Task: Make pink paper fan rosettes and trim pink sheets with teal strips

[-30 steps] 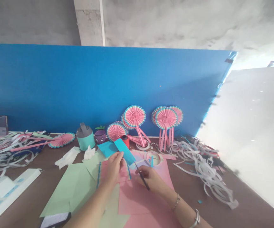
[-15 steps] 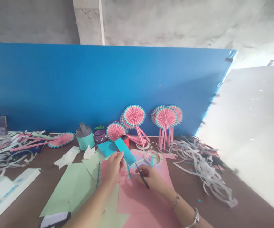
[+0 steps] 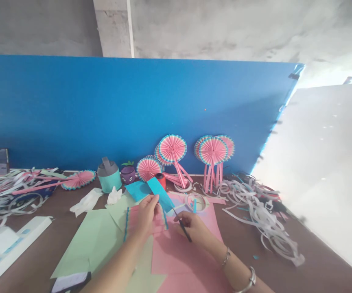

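My left hand [image 3: 149, 209] pinches a folded blue paper strip [image 3: 161, 194], which slants up and left from its lower right corner. Beneath that hand lies a pink paper piece with blue-striped edges [image 3: 132, 217]. My right hand [image 3: 195, 228] is closed round a slim dark tool [image 3: 184, 230] with a thin pointed tip; its exact kind is unclear. The tip meets or nearly meets the strip's lower right corner. Behind the strip lies another blue paper sheet [image 3: 136, 190]. Pink paper [image 3: 178, 254] and pale green paper [image 3: 87, 236] cover the table under my hands.
Several round pink pleated fans [image 3: 172, 148] lean against the blue panel [image 3: 117, 106]. A tape roll [image 3: 195, 202] lies behind my right hand. Tangled white strips [image 3: 264, 219] lie right, a power strip [image 3: 17, 246] left. A teal cup [image 3: 110, 179] stands behind crumpled tissue [image 3: 114, 196].
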A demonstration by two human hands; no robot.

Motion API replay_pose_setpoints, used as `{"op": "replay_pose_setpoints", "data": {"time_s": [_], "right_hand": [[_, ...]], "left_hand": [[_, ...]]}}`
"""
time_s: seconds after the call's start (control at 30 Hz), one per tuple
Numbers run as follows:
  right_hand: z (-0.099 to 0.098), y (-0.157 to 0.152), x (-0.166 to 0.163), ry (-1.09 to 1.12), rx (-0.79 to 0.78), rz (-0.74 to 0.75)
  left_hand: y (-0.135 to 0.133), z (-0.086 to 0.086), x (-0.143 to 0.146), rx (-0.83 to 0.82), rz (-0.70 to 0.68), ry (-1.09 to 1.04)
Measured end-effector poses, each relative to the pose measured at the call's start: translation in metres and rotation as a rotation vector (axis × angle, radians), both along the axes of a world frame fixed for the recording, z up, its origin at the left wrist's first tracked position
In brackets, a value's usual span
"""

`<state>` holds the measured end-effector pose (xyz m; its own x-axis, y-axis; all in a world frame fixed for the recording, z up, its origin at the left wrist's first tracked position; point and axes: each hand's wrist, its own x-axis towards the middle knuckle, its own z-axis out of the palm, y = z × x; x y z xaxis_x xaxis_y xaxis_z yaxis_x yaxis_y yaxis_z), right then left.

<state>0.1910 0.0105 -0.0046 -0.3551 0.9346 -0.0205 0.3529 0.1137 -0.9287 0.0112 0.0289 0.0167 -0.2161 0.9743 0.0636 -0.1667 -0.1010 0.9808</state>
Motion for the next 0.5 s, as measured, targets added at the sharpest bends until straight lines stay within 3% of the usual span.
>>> {"op": "replay_pose_setpoints", "data": {"time_s": [0.5], "right_hand": [[0.0026, -0.0009, -0.0010, 0.021, -0.027, -0.003]], "left_hand": [[0.0015, -0.0025, -0.0006, 0.004, 0.003, 0.017]]}}
